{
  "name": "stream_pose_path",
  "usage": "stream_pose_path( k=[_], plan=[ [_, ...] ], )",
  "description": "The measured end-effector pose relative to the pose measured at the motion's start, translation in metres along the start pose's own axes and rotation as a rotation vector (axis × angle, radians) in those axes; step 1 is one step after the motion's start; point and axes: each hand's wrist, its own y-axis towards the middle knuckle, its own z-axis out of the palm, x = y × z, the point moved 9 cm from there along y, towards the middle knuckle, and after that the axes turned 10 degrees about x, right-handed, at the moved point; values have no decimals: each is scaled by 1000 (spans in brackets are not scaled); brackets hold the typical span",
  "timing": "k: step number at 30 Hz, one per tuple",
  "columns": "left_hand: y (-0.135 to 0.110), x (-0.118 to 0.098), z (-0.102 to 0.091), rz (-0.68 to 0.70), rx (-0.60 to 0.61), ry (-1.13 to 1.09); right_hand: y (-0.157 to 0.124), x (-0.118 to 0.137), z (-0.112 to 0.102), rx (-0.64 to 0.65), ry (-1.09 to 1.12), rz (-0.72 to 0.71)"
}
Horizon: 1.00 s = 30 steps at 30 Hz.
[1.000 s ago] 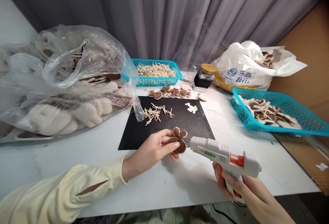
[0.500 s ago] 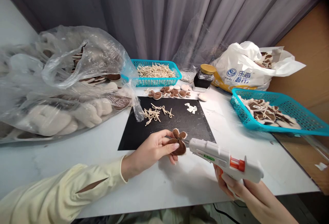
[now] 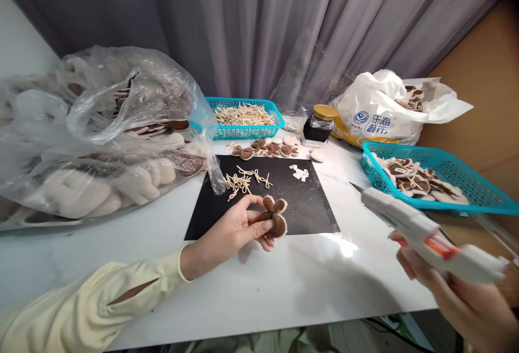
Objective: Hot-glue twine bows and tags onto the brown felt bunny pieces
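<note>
My left hand (image 3: 235,228) pinches a small brown felt piece with cream edging and two ear-like lobes (image 3: 274,215), held just above the near edge of a black mat (image 3: 300,201). My right hand (image 3: 466,304) grips a white glue gun (image 3: 421,231) with an orange trigger, low at the right; its nozzle points up and left, well clear of the felt piece. A small heap of cream cord bows (image 3: 243,180) lies on the mat beyond my left hand.
A large clear bag of plush pieces (image 3: 97,137) fills the left. At the back are a teal basket of cord bows (image 3: 243,118), a row of felt pieces (image 3: 267,147) and a dark jar (image 3: 318,126). A teal basket of finished pieces (image 3: 425,180) and a white shopping bag (image 3: 389,107) sit right.
My right hand has drawn the glue gun away from the felt piece, to the right and back. My left hand has shifted the piece slightly left.
</note>
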Motion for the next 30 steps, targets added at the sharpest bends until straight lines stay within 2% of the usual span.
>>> stream_pose_path(
  k=[2, 4, 8, 12, 14, 16, 17, 20, 22, 24, 26, 30],
  plan=[
    [0, 8, 2, -52, 13, -2, 19, 10, 4, -2, -157, -114],
    [-1, 15, 3, -114, 15, -9, 40, 13, 17, 41, -294, -162],
    [-2, 19, 4, -165, 10, -68, 75, -7, 41, 195, -479, -139],
    [-2, 19, 5, -166, 5, -119, 99, -17, 42, 328, -581, -268],
    [-2, 19, 7, -153, 18, -130, 114, 0, 36, 350, -628, -301],
    [-2, 18, 9, -137, 32, -137, 134, 36, 30, 308, -645, -303],
    [-3, 18, 9, -130, 33, -140, 143, 61, 33, 313, -624, -336],
    [-5, 14, 9, -98, 15, -144, 162, 138, 68, 448, -421, -547],
    [-8, 10, 8, -75, -10, -142, 171, 165, 95, 499, -388, -596],
    [-11, 6, 6, -52, -30, -138, 179, 171, 118, 501, -391, -589],
    [-13, 2, 6, -25, -39, -130, 182, 168, 131, 475, -399, -561],
    [-14, -3, 2, 47, -62, -91, 182, 157, 136, 431, -387, -508]
  ],
)
